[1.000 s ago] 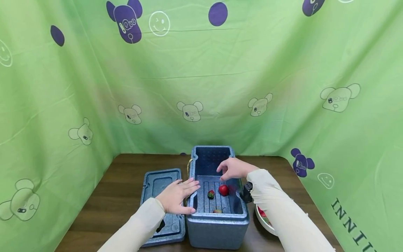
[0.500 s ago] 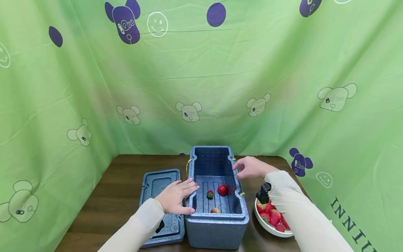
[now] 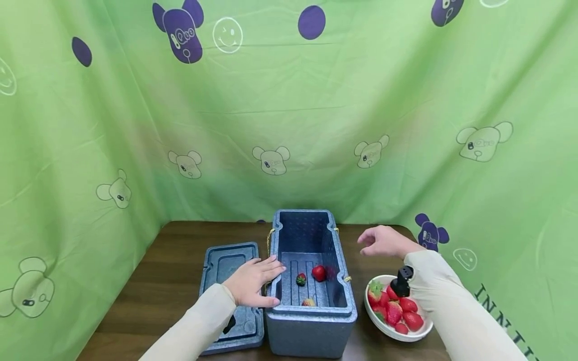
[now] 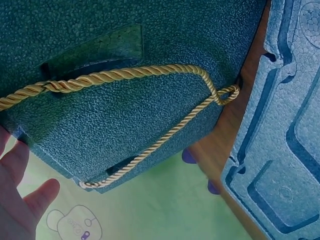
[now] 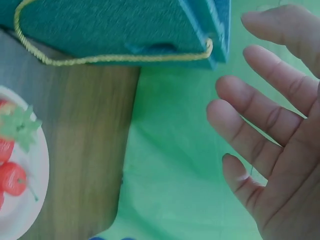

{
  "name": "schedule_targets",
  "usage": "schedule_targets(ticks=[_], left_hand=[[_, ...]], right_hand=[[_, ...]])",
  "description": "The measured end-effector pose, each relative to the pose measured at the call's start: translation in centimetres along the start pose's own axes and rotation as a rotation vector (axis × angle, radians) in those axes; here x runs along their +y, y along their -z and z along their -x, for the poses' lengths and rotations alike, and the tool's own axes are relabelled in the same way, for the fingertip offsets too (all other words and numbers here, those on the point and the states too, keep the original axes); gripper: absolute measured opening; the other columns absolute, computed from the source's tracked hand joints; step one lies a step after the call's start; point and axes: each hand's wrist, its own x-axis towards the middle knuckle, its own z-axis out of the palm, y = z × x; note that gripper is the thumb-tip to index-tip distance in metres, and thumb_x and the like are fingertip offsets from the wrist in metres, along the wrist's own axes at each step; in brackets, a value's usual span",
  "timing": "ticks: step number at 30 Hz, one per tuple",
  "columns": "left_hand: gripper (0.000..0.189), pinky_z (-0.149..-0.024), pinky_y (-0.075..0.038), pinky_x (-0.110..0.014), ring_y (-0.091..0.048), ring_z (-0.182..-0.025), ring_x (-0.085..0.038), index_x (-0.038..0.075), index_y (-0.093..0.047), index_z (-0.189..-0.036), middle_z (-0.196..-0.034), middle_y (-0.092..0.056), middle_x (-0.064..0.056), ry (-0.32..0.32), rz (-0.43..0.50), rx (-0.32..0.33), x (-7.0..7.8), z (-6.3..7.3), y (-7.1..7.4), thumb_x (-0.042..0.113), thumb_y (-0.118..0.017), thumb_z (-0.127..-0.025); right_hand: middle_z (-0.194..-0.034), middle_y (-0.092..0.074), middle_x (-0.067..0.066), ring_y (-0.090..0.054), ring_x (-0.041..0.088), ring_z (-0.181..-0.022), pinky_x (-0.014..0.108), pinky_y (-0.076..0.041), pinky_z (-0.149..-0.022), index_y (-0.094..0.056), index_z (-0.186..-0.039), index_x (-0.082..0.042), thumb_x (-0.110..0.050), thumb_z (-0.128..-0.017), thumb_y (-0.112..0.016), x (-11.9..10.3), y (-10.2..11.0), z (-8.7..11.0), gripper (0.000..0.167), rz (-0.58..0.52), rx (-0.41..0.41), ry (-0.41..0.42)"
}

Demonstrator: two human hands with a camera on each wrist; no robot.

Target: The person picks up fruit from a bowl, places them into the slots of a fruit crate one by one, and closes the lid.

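A blue-grey foam cooler box (image 3: pixel 311 335) stands at the table's middle. Inside are a small strawberry (image 3: pixel 301 279), a larger red strawberry (image 3: pixel 319 273) and a paler one (image 3: pixel 309 302) near the front wall. My left hand (image 3: pixel 256 283) rests flat on the box's left rim, fingers straight. To the right of the box, my right hand (image 3: pixel 384 241) hovers over the table with relaxed fingers; its palm (image 5: pixel 295 185) holds nothing in the right wrist view. Below that wrist sits a white bowl (image 3: pixel 384 328) with several strawberries (image 3: pixel 394 313), partly covered by the sleeve.
The box's lid (image 3: pixel 230 263) lies on the brown table (image 3: pixel 149 286) at left, partly under the left forearm. Twisted yellow cord (image 4: pixel 125 74) hangs along the box's side. Green patterned cloth (image 3: pixel 316 170) surrounds the table.
My right hand has moved right, from over the box's inside, across its rim, to above the table. More of the strawberry bowl shows. The left hand stays on the rim.
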Motion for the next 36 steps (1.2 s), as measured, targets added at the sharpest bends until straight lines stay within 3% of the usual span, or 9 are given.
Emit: schedule_targets(ticks=[7, 15, 22, 30, 36], left_hand=[[0.073, -0.106, -0.032, -0.055, -0.034, -0.139, -0.023, 0.008, -0.047, -0.142, -0.145, -0.046, -0.005, 0.02, 0.006, -0.017, 0.1, -0.2, 0.1, 0.055, -0.051, -0.086], [0.07, -0.105, -0.032, -0.056, -0.033, -0.139, -0.024, 0.008, -0.046, -0.143, -0.146, -0.045, -0.005, 0.013, 0.012, -0.011, 0.0, -0.3, 0.0, 0.049, -0.055, -0.086], [0.072, -0.105, -0.033, -0.055, -0.032, -0.139, -0.024, 0.009, -0.045, -0.144, -0.148, -0.042, -0.005, 0.015, 0.025, -0.01, 0.0, 0.0, -0.1, 0.053, -0.051, -0.087], [0.071, -0.109, -0.028, -0.054, -0.034, -0.138, -0.025, 0.013, -0.043, -0.146, -0.154, -0.029, -0.015, 0.073, 0.062, -0.009, -0.1, 0.2, -0.6, 0.052, -0.053, -0.087], [0.072, -0.111, -0.026, -0.049, -0.034, -0.138, -0.023, 0.014, -0.048, -0.143, -0.151, -0.035, -0.014, 0.064, -0.002, 0.019, -0.1, 0.1, -0.7, 0.056, -0.053, -0.084]], right_hand=[[-0.086, -0.068, 0.005, -0.062, 0.019, -0.08, 0.035, -0.052, -0.072, -0.069, -0.094, 0.001, -0.014, -0.074, -0.073, 2.1, 0.2, 1.9, 0.025, 0.008, 0.033, -0.054], [-0.086, -0.069, 0.006, -0.062, 0.019, -0.079, 0.033, -0.052, -0.07, -0.068, -0.094, 0.003, -0.013, -0.075, -0.072, 3.5, 0.0, 3.7, 0.026, -0.025, 0.031, -0.08], [-0.087, -0.07, 0.01, -0.065, 0.024, -0.08, 0.034, -0.053, -0.07, -0.067, -0.094, 0.006, -0.012, -0.077, -0.071, 4.9, 0.0, 5.1, 0.024, -0.02, 0.023, -0.102], [-0.084, -0.069, 0.007, -0.061, 0.011, -0.074, 0.026, -0.051, -0.065, -0.067, -0.092, 0.007, -0.01, -0.077, -0.067, 6.6, -1.3, 6.4, 0.022, -0.091, 0.01, -0.089], [-0.084, -0.069, 0.008, -0.062, 0.018, -0.077, 0.028, -0.051, -0.067, -0.067, -0.092, 0.006, -0.012, -0.078, -0.068, 6.7, -1.7, 6.9, 0.023, -0.081, 0.015, -0.12]])
